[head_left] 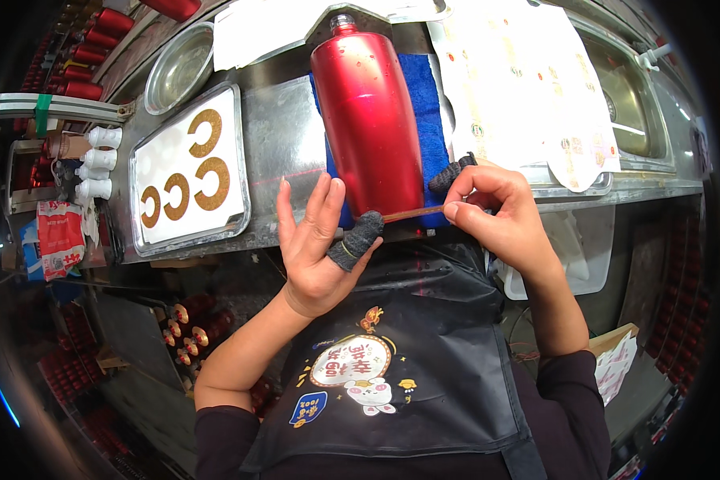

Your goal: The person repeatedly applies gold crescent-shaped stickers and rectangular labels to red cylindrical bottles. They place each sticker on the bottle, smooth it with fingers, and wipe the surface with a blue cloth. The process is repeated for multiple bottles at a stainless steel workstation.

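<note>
A glossy red bottle (368, 120) lies on its side on a blue cloth (430, 104), its neck pointing away from me and its base toward me. Along the base edge runs a thin brownish-gold strip (412, 214). My right hand (508, 216) pinches the strip's right end between thumb and finger; one of its fingers wears a dark grey knit sleeve. My left hand (316, 252) is spread, fingers stretched up beside the bottle. Its thumb, in a similar grey sleeve, presses the strip's left end at the bottle's base.
A metal tray (244, 192) at left holds a white sheet with several gold C-shaped pieces (212, 184). Behind it stands a round metal bowl (180, 68). Printed sticker sheets (528, 88) lie at right, before a sink (628, 96). White cups (96, 164) stand far left.
</note>
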A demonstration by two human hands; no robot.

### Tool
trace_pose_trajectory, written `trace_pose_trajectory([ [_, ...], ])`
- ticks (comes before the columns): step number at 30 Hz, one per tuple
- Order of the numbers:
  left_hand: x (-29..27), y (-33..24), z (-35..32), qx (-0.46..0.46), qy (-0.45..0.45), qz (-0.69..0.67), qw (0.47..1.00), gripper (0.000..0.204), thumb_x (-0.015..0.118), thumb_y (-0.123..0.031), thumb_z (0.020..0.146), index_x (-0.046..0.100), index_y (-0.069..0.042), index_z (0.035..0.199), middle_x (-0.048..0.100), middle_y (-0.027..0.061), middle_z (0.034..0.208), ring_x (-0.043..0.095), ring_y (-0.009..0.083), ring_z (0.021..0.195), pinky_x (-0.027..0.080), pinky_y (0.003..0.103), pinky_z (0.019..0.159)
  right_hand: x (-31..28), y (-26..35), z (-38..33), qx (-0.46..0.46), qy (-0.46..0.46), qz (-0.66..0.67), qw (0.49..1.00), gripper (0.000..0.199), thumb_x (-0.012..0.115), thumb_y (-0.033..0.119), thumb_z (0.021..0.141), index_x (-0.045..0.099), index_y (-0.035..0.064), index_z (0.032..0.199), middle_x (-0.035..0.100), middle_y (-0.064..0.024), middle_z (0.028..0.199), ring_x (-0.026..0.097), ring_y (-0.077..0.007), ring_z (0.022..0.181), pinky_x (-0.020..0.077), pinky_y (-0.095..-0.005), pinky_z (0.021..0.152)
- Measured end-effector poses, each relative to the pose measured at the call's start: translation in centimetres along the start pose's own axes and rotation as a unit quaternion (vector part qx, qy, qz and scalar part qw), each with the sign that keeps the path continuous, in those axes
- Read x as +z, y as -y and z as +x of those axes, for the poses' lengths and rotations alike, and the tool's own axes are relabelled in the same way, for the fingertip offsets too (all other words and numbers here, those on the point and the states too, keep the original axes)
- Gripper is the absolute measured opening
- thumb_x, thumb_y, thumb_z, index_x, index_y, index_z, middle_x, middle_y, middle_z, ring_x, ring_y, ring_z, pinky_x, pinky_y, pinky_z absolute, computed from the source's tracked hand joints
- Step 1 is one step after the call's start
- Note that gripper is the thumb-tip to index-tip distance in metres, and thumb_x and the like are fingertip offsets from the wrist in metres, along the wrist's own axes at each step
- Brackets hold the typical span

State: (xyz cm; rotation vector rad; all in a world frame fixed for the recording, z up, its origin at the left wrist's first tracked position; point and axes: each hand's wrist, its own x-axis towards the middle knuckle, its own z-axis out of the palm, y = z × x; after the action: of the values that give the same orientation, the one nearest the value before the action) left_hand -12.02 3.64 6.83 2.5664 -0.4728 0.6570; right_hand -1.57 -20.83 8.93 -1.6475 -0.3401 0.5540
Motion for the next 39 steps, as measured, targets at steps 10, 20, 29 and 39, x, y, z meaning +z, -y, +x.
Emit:
trace_pose_trajectory([
  [10,0.7,-2.0,3.9,0.055,0.001,0.081,0.995,0.024,0.078,-0.019,0.075,0.079,-0.014,0.098,0.064,0.0177,0.137,0.055,0.0455,0.133,0.027,0.069,0.112,0.6,-0.4,0.4,-0.003,-0.002,-0.013,1.0,0.007,0.071,0.006,0.084,0.066,0.0017,0.081,0.056,0.0031,0.081,0.05,-0.0013,0.071,0.0389,-0.0194,0.062],
  [20,0.8,-0.2,-0.1,-0.104,-0.052,-0.097,0.989,0.054,0.089,-0.012,0.072,0.07,0.004,0.121,0.055,0.0235,0.146,0.054,0.0408,0.136,0.033,0.066,0.111,1.0,0.2,0.2,0.002,0.015,-0.009,1.0,0.008,0.072,0.007,0.083,0.066,0.0015,0.082,0.057,0.002,0.082,0.05,-0.0022,0.07,0.0391,-0.0198,0.061],
  [29,0.3,0.0,-1.0,-0.031,-0.002,-0.011,0.999,0.042,0.089,-0.012,0.072,0.076,-0.005,0.111,0.057,0.0224,0.145,0.059,0.0445,0.128,0.028,0.068,0.112,0.4,0.0,0.3,0.011,0.014,0.008,1.0,0.008,0.071,0.005,0.082,0.065,0.0011,0.079,0.056,0.0025,0.078,0.05,-0.0022,0.069,0.0385,-0.0201,0.061],
  [39,0.6,-2.6,3.6,0.046,0.043,0.078,0.995,0.024,0.074,-0.02,0.075,0.079,-0.014,0.098,0.063,0.0176,0.139,0.055,0.0465,0.132,0.022,0.073,0.112,0.8,-0.6,0.7,-0.003,0.013,0.002,1.0,0.006,0.07,0.005,0.084,0.065,0.0012,0.082,0.058,0.0028,0.08,0.051,-0.0017,0.069,0.0395,-0.0189,0.061],
])
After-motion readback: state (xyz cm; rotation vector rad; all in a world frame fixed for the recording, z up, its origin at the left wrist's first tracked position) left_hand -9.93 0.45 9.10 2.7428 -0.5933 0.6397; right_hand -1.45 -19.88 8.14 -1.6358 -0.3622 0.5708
